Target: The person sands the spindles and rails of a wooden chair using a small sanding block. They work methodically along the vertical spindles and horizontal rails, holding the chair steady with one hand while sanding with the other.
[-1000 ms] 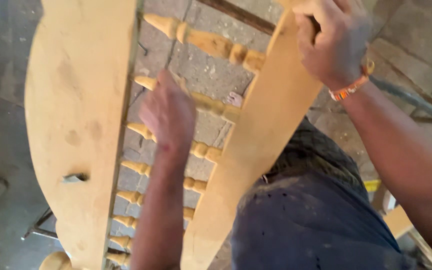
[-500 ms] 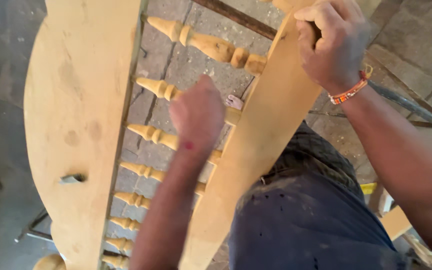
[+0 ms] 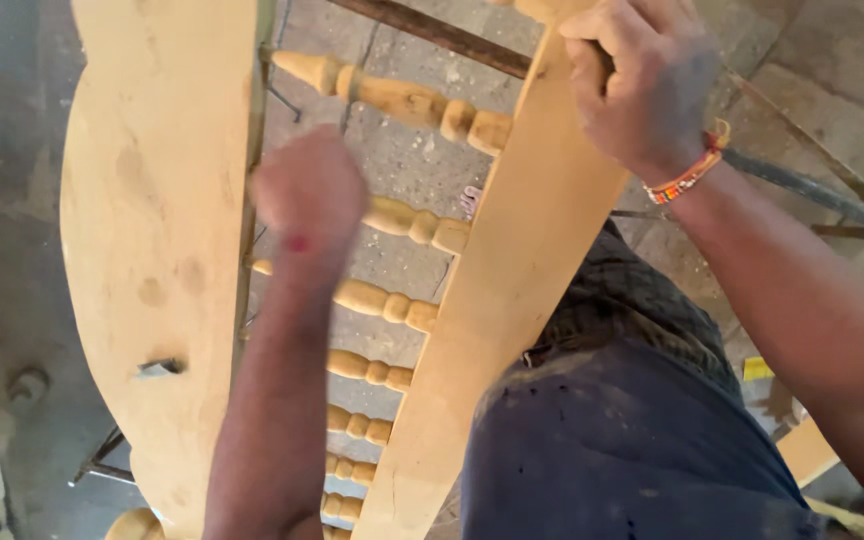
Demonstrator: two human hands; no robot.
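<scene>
Between the curved top board point(image 3: 157, 250) and the straight rail point(image 3: 497, 300) runs a row of turned spindles point(image 3: 384, 302); this wooden frame stands tilted over a paved stone floor point(image 3: 402, 170). Left hand point(image 3: 309, 192), blurred, sits on a spindle near the curved board, fingers curled; whether it grips cannot be told. Right hand point(image 3: 642, 85) is clamped on the rail's upper end. Beaded bracelet point(image 3: 690, 172) on that wrist. Dark trousers point(image 3: 622, 440) just beside the rail.
</scene>
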